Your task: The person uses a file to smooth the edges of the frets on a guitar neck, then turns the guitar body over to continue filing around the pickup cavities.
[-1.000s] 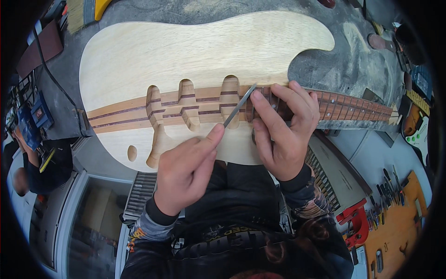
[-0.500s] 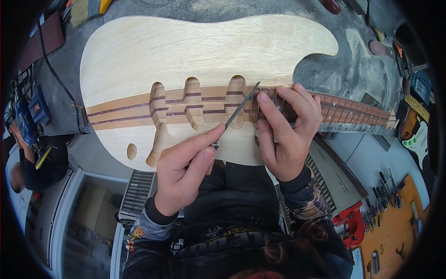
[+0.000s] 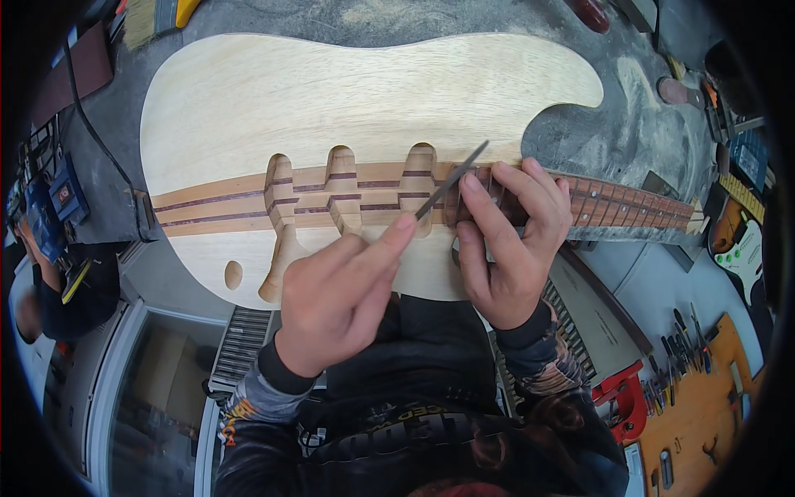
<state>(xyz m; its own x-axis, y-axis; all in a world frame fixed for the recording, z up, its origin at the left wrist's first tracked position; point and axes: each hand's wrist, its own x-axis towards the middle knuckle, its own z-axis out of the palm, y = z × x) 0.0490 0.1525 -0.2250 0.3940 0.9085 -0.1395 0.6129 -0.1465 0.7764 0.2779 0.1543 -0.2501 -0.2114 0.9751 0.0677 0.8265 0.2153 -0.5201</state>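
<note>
A pale, unfinished electric guitar body [image 3: 364, 91] lies across the bench, with dark-striped wood along its middle and several routed cavities. Its neck [image 3: 621, 203], with a brown fretted fingerboard, runs off to the right. In my left hand [image 3: 339, 298] is a thin, dark metal file [image 3: 451, 180], its handle hidden in the closed fingers. The file slants up and right over the fingerboard's body end. My right hand [image 3: 517, 240] spans the neck there, fingertips pressed on the frets and thumb by the near edge; the index fingertip is close beside the file.
The grey bench [image 3: 580, 137] carries pale dust. A black cable [image 3: 95, 124] trails down at the left, where another person [image 3: 83, 290] holds a blue power tool. At the lower right are a red clamp [image 3: 623, 402] and a board of hand tools [image 3: 696, 422].
My left hand has pushed the file up and right, so its tip now reaches past the fingerboard's far edge. The guitar body has shifted slightly; my right hand stays nearly in place.
</note>
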